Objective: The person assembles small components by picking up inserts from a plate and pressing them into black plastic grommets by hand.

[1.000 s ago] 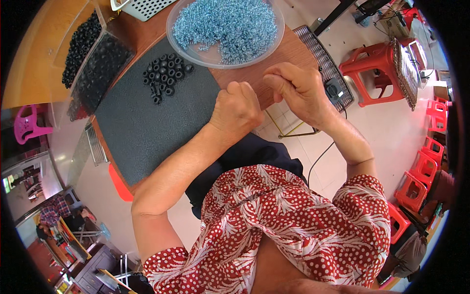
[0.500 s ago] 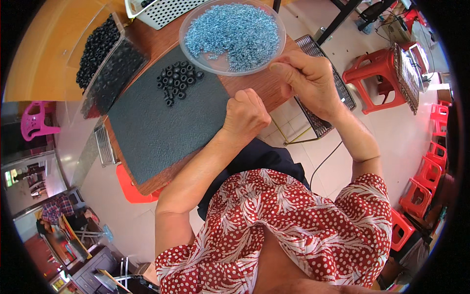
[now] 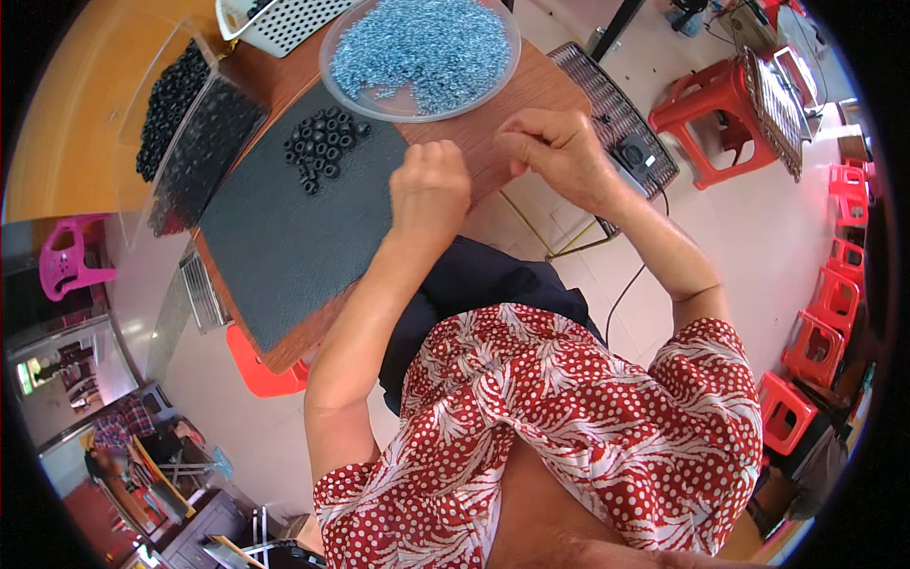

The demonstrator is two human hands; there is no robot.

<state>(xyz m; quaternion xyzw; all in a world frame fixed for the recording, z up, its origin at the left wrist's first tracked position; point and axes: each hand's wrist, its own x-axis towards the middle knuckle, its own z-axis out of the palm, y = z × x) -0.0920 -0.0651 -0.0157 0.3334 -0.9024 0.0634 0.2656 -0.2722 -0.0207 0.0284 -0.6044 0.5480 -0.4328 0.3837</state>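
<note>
Left hand (image 3: 431, 185) fisted on dark mat (image 3: 284, 237), right hand (image 3: 559, 152) curled near tray of metal rings (image 3: 422, 52)

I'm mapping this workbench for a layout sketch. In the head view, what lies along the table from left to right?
Clear bins of black rings → loose pile of black rubber rings on the dark textured mat → left hand → right hand → red plastic stool.

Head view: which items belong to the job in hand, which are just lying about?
In use: left hand, right hand, black rings, dark mat, dish of small silvery parts, clear bins of black rings.
Lying about: red stools, pink chair, white basket, fan grille.
</note>
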